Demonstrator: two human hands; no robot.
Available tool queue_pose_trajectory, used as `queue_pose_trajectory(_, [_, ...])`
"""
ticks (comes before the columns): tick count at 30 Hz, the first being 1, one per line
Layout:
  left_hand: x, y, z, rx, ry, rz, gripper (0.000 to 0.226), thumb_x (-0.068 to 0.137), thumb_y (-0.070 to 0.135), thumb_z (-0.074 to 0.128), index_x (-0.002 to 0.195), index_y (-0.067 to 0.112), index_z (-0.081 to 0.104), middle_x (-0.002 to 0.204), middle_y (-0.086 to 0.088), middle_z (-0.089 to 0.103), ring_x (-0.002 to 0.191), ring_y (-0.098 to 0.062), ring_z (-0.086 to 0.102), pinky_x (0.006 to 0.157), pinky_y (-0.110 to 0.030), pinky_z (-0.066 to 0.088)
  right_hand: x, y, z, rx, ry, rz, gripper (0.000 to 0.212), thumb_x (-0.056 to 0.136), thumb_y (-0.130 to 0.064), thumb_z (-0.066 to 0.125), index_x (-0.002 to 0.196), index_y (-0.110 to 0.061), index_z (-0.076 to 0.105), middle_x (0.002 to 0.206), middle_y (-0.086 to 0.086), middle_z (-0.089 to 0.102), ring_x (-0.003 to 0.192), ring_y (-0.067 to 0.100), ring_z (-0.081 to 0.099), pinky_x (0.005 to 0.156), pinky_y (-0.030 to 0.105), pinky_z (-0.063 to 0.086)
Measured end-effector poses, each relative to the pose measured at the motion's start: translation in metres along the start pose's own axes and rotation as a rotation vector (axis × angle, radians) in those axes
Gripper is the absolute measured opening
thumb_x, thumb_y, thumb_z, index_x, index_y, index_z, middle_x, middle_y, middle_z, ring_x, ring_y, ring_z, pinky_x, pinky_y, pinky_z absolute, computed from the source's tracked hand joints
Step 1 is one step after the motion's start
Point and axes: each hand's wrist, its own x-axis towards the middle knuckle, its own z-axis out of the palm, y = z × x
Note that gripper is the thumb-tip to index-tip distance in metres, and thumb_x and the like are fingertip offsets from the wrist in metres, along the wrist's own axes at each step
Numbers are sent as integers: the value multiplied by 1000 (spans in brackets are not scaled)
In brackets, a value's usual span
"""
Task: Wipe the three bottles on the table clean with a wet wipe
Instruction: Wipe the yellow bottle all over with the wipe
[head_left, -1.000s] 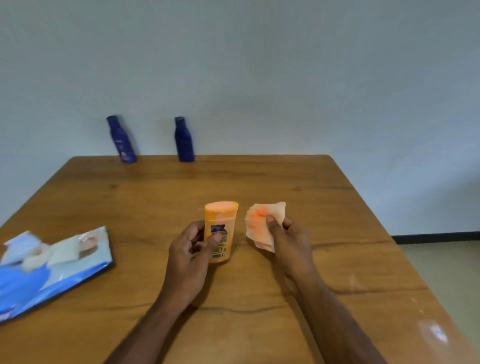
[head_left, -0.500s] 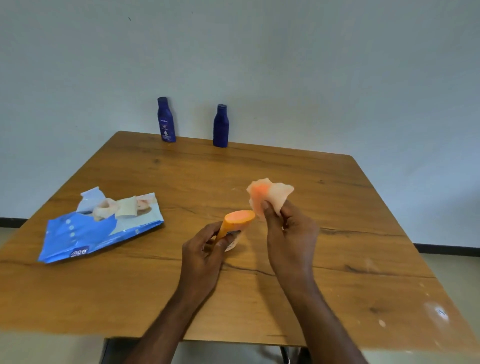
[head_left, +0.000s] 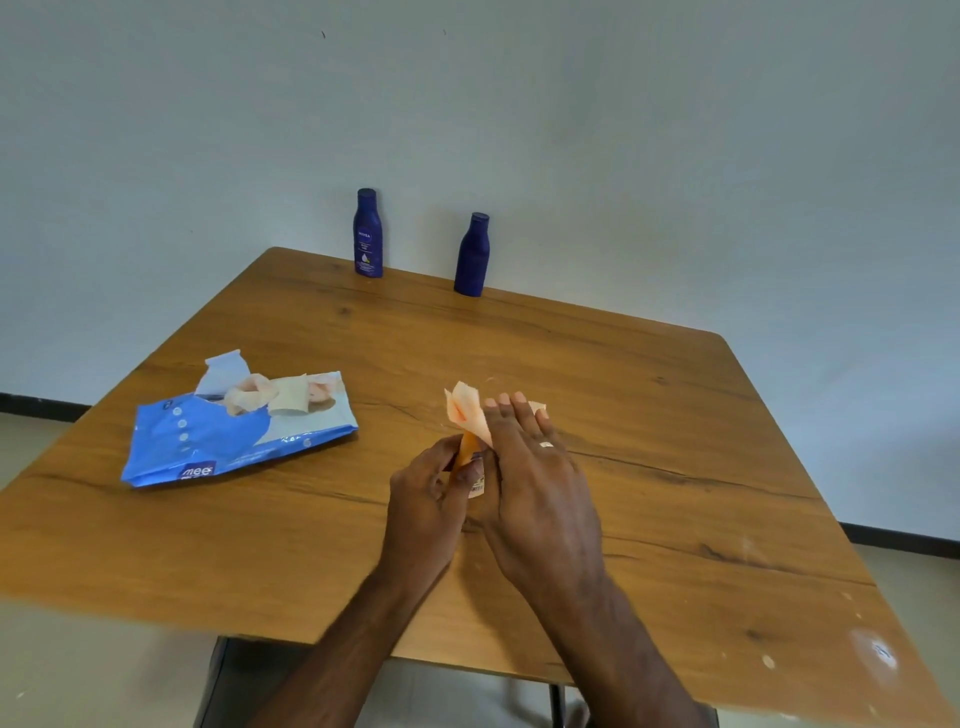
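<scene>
A left hand (head_left: 423, 493) grips an orange bottle (head_left: 467, 451) as the right hand (head_left: 530, 467), fingers apparently straight, presses a wet wipe (head_left: 467, 410) over it.

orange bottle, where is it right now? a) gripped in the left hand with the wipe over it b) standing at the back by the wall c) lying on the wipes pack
a: the left hand grips the orange bottle while the right hand presses the wet wipe on it.

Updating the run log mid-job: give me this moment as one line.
step: wiping orange bottle | left hand: grips bottle | right hand: presses wet wipe on it | two blue bottles: upright, far edge, untouched
</scene>
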Motion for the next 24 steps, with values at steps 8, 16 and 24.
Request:
queue_pose_trajectory(8, [1, -5, 0, 158, 21, -24, 32, 93, 18, 70, 116, 38, 60, 110, 9, 74, 101, -4, 70, 86, -25, 58, 6, -15, 2, 53, -39, -33, 41, 97, -12, 53, 136, -4, 57, 139, 16, 60, 138, 23, 49, 116, 34, 29])
queue_pose_trajectory(16, [-1, 2, 0, 91, 14, -80, 16, 94, 12, 66, 101, 27, 63, 87, 10, 70, 85, 0, 69, 76, -25, 56, 14, -42, -4, 332, -74, 82, 27, 104, -24, 42, 108, -16, 67, 91, -1, 71, 77, 8, 60, 65, 15, 41])
queue_pose_trajectory(24, [5, -9, -1, 44, 49, 5, 24, 91, 6, 70, 109, 22, 71, 96, 10, 75, 93, -6, 71, 74, -20, 56, 15, -20, -21, 1620, 40, 941, 27, 106, -19, 47, 110, 0, 67, 105, 24, 74, 89, 25, 70, 83, 42, 55])
